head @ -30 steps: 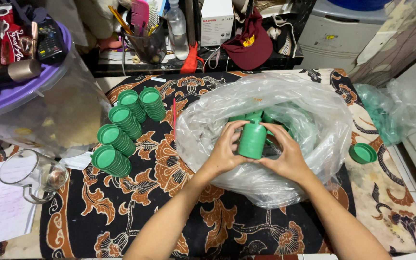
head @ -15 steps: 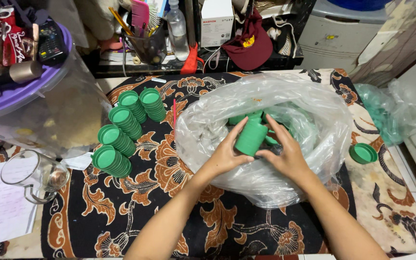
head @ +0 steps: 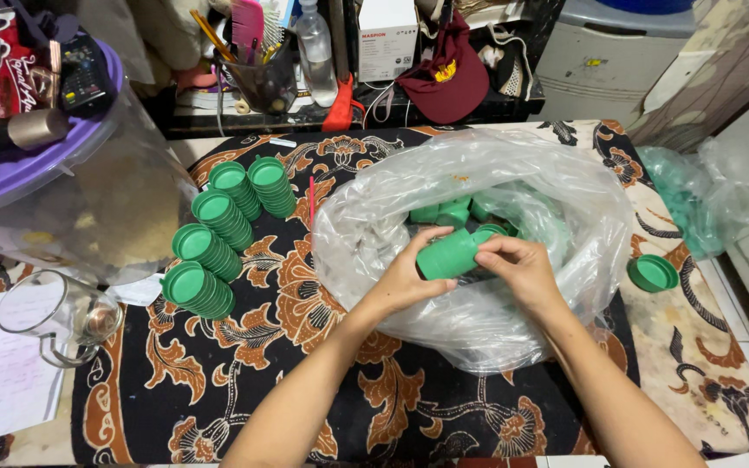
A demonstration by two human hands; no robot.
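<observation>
Stacked green plastic caps, upright a second ago, now lie sideways over the clear plastic bag; left hand cradles them, right hand pinches their end.

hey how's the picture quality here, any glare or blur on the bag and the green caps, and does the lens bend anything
Head view: sharp on both hands, left hand and right hand, and on the stack of green caps they hold; soft white glare streaks the clear plastic bag, veiling the caps inside; wide lens bows the table edges; even indoor light, faint shadows.
</observation>
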